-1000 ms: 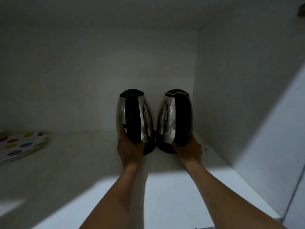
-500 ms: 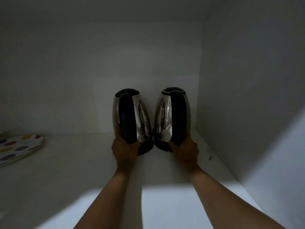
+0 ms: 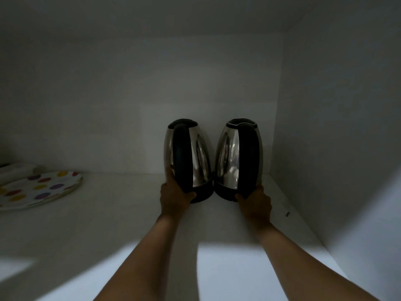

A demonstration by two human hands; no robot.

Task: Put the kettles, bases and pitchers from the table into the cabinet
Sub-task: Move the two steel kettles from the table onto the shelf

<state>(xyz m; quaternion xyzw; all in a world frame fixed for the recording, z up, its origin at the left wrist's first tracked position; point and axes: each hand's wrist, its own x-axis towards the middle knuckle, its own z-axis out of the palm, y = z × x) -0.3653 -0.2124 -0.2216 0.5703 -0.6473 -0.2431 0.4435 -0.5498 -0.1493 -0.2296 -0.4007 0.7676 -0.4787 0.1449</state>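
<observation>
Two steel kettles with black handles and black bottoms stand side by side at the back right of a dim white cabinet shelf (image 3: 121,213). The left kettle (image 3: 200,157) has its handle toward me, and my left hand (image 3: 174,197) grips the lower end of that handle. The right kettle (image 3: 227,155) almost touches the left one at the bottom; my right hand (image 3: 256,202) holds its handle near the bottom. Both kettles lean slightly toward each other at the bottom and look set on the shelf.
A white plate with coloured dots (image 3: 36,190) lies at the shelf's left side, with a pale object behind it. The cabinet's right wall (image 3: 325,127) stands close beside the right kettle. A small dark speck (image 3: 287,213) sits on the shelf near that wall.
Both hands have pushed the kettles a little deeper toward the back of the shelf. The grips on the handles are unchanged.
</observation>
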